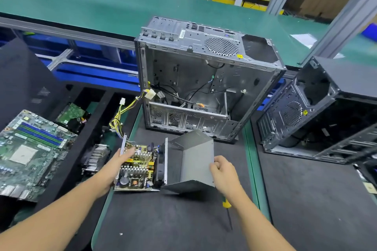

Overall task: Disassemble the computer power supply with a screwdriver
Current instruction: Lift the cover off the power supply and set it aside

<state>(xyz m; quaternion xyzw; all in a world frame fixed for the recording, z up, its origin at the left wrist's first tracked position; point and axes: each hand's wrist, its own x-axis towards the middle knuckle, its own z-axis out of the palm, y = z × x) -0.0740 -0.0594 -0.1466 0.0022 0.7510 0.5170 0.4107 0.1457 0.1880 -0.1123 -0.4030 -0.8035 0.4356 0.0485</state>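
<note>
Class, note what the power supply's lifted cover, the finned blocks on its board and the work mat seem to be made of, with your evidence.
The cover looks like sheet steel: dull grey, thin, sharply folded. The finned blocks look like aluminium: bright silvery, thin parallel fins. The work mat seems rubber or foam: matte black, no shine; uncertain.

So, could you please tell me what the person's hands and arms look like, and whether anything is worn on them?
The left hand and right hand are bare, with no gloves. The left forearm and right forearm are uncovered down to the picture's lower edge, so no sleeve shows. No watch, bracelet or ring is visible.
</note>
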